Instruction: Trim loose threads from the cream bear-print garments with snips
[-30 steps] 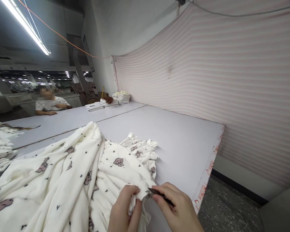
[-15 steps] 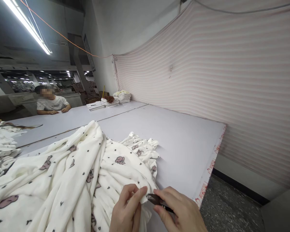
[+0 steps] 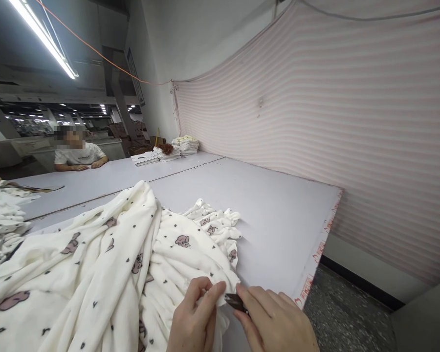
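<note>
White plush fabric (image 3: 106, 274) with brown animal prints and small dark marks lies in folds across the near left of the table. My left hand (image 3: 196, 313) is closed on an edge of it, pinching between thumb and forefinger. Close beside, my right hand (image 3: 276, 318) is wrapped round a pair of small dark thread snips (image 3: 236, 302). The snips' tip points left at the pinched edge, right by my left fingertips. Most of the snips is hidden in my right hand, so I cannot tell whether the blades touch the cloth.
The pale table (image 3: 278, 230) reaches back to a striped cloth curtain (image 3: 315, 122). Stacks of folded white pieces (image 3: 185, 145) stand at its far end. Another person (image 3: 80, 154) leans on the far left edge. More white cloth (image 3: 3, 220) lies at left.
My right hand has turned slightly and closed further over the snips, so less of them shows. My left hand keeps its pinch on the fabric edge. The view has shifted a little.
</note>
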Action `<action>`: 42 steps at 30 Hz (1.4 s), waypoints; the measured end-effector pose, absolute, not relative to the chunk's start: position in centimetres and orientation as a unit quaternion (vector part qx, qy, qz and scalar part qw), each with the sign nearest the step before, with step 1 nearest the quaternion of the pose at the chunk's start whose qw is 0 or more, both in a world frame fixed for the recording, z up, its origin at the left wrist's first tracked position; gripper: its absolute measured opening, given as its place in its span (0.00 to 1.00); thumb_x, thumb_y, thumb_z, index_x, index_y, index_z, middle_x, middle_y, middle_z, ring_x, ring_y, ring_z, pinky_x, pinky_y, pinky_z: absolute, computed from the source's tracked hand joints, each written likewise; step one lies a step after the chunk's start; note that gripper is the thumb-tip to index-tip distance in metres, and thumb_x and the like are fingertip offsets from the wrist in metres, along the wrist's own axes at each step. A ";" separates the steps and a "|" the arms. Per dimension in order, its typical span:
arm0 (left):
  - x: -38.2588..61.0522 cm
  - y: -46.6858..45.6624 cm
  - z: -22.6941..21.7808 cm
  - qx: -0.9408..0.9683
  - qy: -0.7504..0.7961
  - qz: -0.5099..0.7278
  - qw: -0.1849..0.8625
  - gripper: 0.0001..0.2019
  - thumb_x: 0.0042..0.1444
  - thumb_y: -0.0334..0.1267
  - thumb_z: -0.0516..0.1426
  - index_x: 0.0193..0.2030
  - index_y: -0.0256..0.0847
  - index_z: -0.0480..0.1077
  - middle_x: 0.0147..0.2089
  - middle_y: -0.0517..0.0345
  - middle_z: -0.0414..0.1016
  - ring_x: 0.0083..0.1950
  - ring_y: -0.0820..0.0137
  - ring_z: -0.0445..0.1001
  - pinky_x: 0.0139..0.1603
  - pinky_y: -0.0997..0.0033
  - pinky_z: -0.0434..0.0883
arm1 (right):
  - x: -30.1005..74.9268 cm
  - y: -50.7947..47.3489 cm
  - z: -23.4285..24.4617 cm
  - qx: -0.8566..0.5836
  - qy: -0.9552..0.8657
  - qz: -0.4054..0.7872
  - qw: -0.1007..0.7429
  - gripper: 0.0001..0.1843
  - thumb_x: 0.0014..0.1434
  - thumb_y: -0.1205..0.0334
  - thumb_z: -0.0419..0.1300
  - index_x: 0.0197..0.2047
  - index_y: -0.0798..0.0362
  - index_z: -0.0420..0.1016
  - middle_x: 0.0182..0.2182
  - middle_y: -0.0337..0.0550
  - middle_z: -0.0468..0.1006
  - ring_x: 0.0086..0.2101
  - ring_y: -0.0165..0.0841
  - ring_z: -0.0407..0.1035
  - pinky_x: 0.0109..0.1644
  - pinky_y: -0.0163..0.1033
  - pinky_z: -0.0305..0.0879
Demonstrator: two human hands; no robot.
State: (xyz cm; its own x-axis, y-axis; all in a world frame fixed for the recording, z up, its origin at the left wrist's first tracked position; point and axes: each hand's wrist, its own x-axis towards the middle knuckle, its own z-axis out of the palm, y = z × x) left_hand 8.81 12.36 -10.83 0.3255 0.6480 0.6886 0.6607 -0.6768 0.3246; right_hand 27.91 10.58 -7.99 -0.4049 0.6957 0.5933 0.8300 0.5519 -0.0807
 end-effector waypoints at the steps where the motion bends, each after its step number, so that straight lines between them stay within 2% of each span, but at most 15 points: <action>1: 8.8 12.4 -10.8 -0.815 -0.401 -0.418 0.008 0.19 0.59 0.21 0.46 0.55 0.40 0.64 0.42 0.52 0.62 0.32 0.75 0.71 0.31 0.79 0.72 | 27.8 10.6 -8.0 -0.460 -0.829 -0.108 0.298 0.15 0.66 0.63 0.49 0.49 0.54 0.74 0.32 0.44 0.81 0.28 0.35 0.75 0.30 0.38 0.64; 5: 8.9 12.5 -10.7 -0.813 -0.402 -0.421 0.000 0.20 0.59 0.21 0.46 0.55 0.41 0.63 0.41 0.53 0.63 0.31 0.75 0.71 0.30 0.79 0.72 | 27.7 10.7 -7.5 -0.493 -0.808 -0.026 0.321 0.13 0.65 0.62 0.49 0.45 0.49 0.75 0.32 0.42 0.81 0.27 0.33 0.75 0.27 0.33 0.64; 10: 9.1 12.5 -10.7 -0.805 -0.407 -0.432 -0.014 0.19 0.60 0.22 0.46 0.54 0.43 0.64 0.41 0.53 0.64 0.31 0.75 0.72 0.30 0.79 0.72 | 27.9 10.8 -6.5 -0.500 -0.814 0.111 0.273 0.11 0.63 0.59 0.54 0.47 0.46 0.75 0.34 0.40 0.80 0.30 0.32 0.76 0.22 0.28 0.63; 15: 9.2 12.4 -10.7 -0.798 -0.416 -0.434 -0.039 0.19 0.60 0.23 0.46 0.55 0.44 0.64 0.43 0.53 0.63 0.32 0.75 0.71 0.32 0.77 0.72 | 27.6 11.0 -6.8 -0.495 -0.808 0.124 0.294 0.12 0.64 0.62 0.52 0.45 0.46 0.76 0.34 0.40 0.80 0.33 0.33 0.75 0.27 0.29 0.65; 20: 9.1 12.4 -10.9 -0.773 -0.432 -0.463 -0.046 0.18 0.61 0.25 0.46 0.53 0.45 0.66 0.44 0.53 0.63 0.29 0.76 0.68 0.29 0.76 0.71 | 28.0 11.3 -7.4 -0.505 -0.761 0.196 0.357 0.13 0.64 0.59 0.52 0.47 0.47 0.75 0.35 0.41 0.80 0.33 0.32 0.76 0.26 0.27 0.65; 27: 9.2 12.2 -11.4 -0.777 -0.416 -0.470 -0.040 0.20 0.61 0.24 0.46 0.55 0.46 0.65 0.44 0.53 0.62 0.30 0.76 0.69 0.31 0.76 0.70 | 27.9 11.0 -6.6 -0.513 -0.788 0.164 0.297 0.12 0.63 0.62 0.53 0.46 0.47 0.76 0.33 0.40 0.80 0.32 0.32 0.75 0.25 0.28 0.63; 30: 9.2 12.1 -11.3 -0.770 -0.417 -0.479 -0.053 0.20 0.61 0.24 0.46 0.55 0.47 0.66 0.45 0.53 0.64 0.30 0.75 0.69 0.31 0.76 0.70 | 28.1 11.1 -6.5 -0.513 -0.785 0.178 0.298 0.12 0.62 0.61 0.54 0.45 0.46 0.77 0.33 0.40 0.80 0.31 0.32 0.75 0.24 0.28 0.62; 33: 9.2 12.3 -10.7 -0.748 -0.432 -0.489 -0.123 0.16 0.62 0.28 0.48 0.52 0.46 0.70 0.43 0.53 0.69 0.34 0.72 0.72 0.35 0.75 0.71 | 27.9 11.4 -7.3 -0.507 -0.755 0.211 0.358 0.12 0.63 0.59 0.54 0.45 0.46 0.76 0.34 0.40 0.79 0.33 0.33 0.75 0.28 0.29 0.65; 37: 8.8 12.7 -9.1 -0.684 -0.474 -0.464 -0.304 0.09 0.60 0.40 0.54 0.41 0.44 0.74 0.35 0.57 0.77 0.37 0.67 0.76 0.38 0.75 0.72 | 26.9 12.0 -9.0 -0.463 -0.673 0.310 0.486 0.10 0.62 0.55 0.55 0.42 0.49 0.73 0.34 0.42 0.79 0.36 0.34 0.75 0.39 0.32 0.70; 39: 8.5 12.9 -8.5 -0.639 -0.493 -0.461 -0.370 0.11 0.59 0.45 0.55 0.42 0.43 0.75 0.37 0.56 0.79 0.39 0.66 0.77 0.39 0.75 0.72 | 26.1 12.3 -9.8 -0.433 -0.664 0.332 0.511 0.12 0.61 0.54 0.56 0.44 0.50 0.73 0.36 0.43 0.77 0.36 0.34 0.75 0.38 0.32 0.70; 42: 8.2 13.0 -8.4 -0.600 -0.496 -0.467 -0.418 0.14 0.58 0.47 0.56 0.44 0.43 0.76 0.41 0.55 0.80 0.43 0.64 0.77 0.44 0.74 0.72 | 25.0 12.6 -10.4 -0.451 -0.679 0.291 0.502 0.16 0.62 0.53 0.54 0.50 0.47 0.74 0.41 0.45 0.76 0.35 0.34 0.74 0.31 0.30 0.69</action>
